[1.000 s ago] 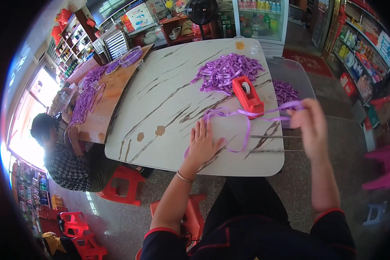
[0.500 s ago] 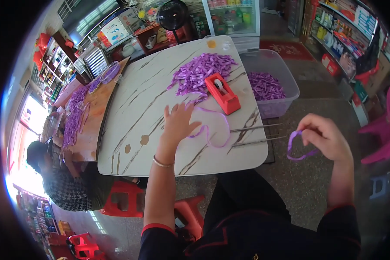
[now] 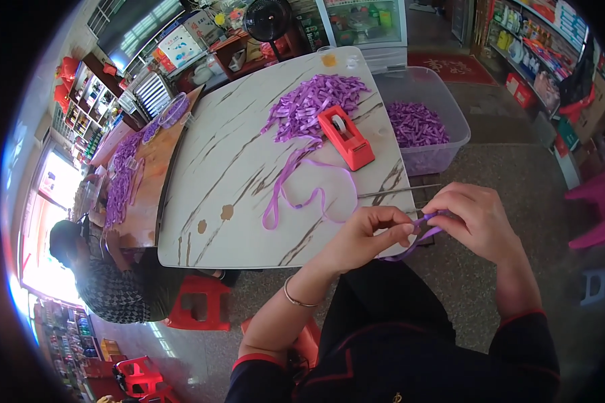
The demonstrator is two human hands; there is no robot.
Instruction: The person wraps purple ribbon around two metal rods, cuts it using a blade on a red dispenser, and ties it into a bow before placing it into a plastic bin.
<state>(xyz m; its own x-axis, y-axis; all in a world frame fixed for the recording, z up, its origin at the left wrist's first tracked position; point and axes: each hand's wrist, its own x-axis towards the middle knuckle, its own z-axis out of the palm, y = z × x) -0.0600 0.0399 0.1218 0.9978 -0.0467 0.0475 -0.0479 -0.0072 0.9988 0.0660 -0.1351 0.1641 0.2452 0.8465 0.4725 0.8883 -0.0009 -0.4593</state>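
Observation:
My left hand [image 3: 376,236] and my right hand [image 3: 474,218] meet just off the table's right front corner, both pinching one purple ribbon [image 3: 429,234]. Part of that ribbon hangs in a loop below my fingers. On the table, a loose length of purple ribbon [image 3: 271,213] curls from the heap toward my left hand. Behind it lies a heap of folded purple ribbons [image 3: 316,102]. A red tape dispenser [image 3: 346,141] stands beside the heap. One thin metal rod [image 3: 390,193] sticks out past the table's right edge; a second is mostly hidden by my hands.
The marbled white table [image 3: 215,154] fills the middle. At its right, a clear plastic bin [image 3: 450,107] holds more folded ribbons. A person [image 3: 107,269] sits at a wooden table [image 3: 148,195] on the left. Red stools [image 3: 198,302] and a pink chair [image 3: 601,195] stand around.
My left hand has left the ribbon on the table and moved right to join my right hand, which came slightly left. The loose ribbon now forms an added loop on the left.

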